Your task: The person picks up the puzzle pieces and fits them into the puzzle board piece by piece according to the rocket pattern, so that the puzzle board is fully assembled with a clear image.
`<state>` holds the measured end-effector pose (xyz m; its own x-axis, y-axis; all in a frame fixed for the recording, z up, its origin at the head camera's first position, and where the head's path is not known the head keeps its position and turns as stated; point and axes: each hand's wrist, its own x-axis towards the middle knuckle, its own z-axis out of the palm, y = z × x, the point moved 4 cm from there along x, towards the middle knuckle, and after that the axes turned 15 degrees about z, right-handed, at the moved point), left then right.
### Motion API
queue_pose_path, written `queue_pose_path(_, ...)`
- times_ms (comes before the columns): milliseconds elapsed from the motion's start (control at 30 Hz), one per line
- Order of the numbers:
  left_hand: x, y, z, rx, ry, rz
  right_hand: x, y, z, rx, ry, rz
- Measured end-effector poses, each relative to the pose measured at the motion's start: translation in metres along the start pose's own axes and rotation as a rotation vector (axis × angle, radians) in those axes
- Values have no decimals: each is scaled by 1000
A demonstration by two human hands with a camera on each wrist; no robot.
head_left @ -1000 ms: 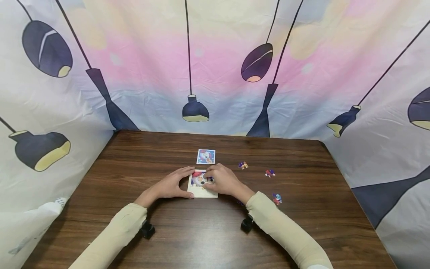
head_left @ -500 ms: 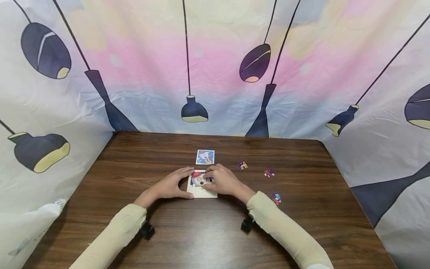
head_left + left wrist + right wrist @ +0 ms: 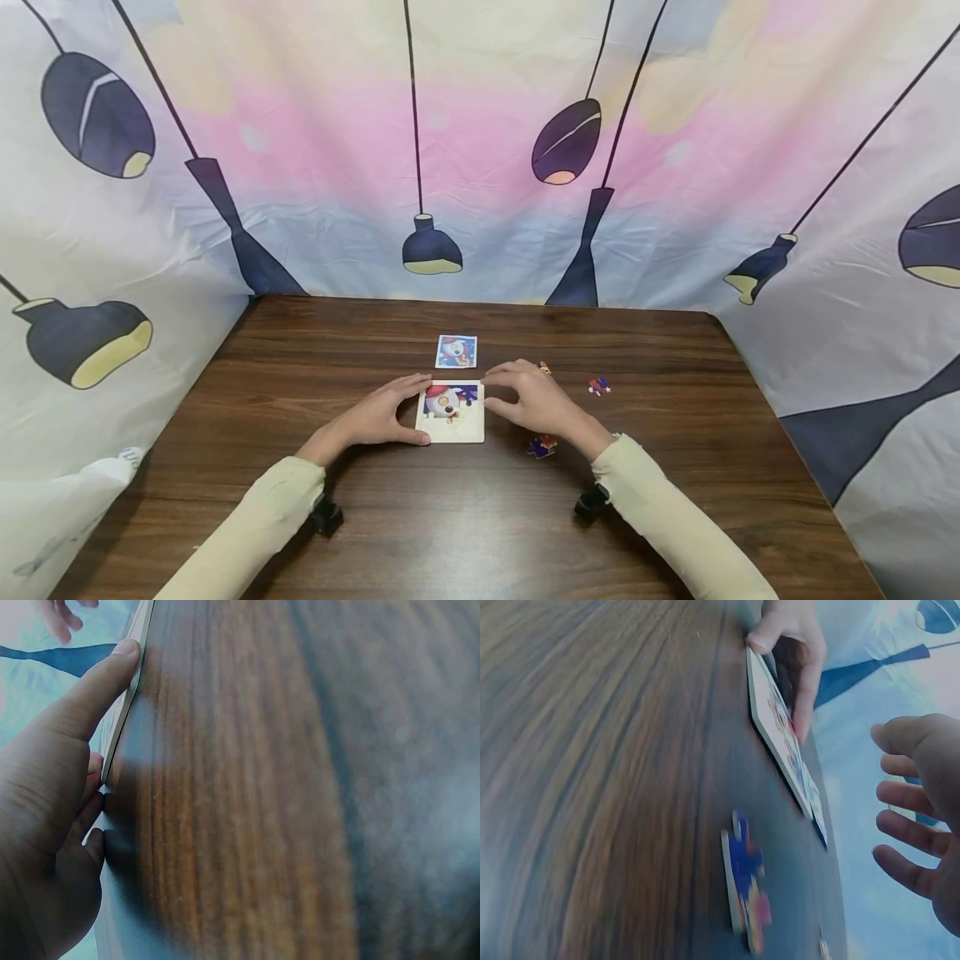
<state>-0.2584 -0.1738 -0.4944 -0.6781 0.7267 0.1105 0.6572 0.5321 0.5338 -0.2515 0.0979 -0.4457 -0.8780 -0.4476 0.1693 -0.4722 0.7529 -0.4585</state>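
Observation:
A white puzzle board [image 3: 463, 429] lies on the table, its upper part filled with a picture of a white puppy in a red hat. My left hand [image 3: 375, 414] holds the board at its left side, thumb at the near corner and fingers at the far one. In the left wrist view that thumb lies on the board's edge [image 3: 122, 727]. My right hand [image 3: 534, 402] hovers at the board's right edge with fingers spread and nothing between them. Below that hand, in the right wrist view, lies a purple and orange jigsaw piece [image 3: 742, 862].
Behind the board lies a small picture card [image 3: 456, 352] with the same puppy. Another jigsaw piece [image 3: 599, 386] lies to the right; one more [image 3: 546, 367] shows partly behind the right hand. A printed curtain [image 3: 330, 242] surrounds the brown table [image 3: 405, 533].
My right hand has lifted off the puzzle picture and moved right, uncovering its upper right part and the near jigsaw piece. The left hand stays on the board.

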Motion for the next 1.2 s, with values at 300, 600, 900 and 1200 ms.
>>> queue_pose_path(300, 0, -1, 1, -12, 6, 1, -23, 28, -25, 23, 82, 5)
queue_pose_path(600, -1, 1, 0, -19, 8, -5, -51, 57, -46, 50, 178, -13)
queue_pose_path(900, 1, -2, 2, -17, 3, -4, -76, 87, -54, 46, 183, 81)
queue_pose_path(1200, 1, -2, 2, -13, -2, -11, -88, 123, -57, 5, 200, 160)
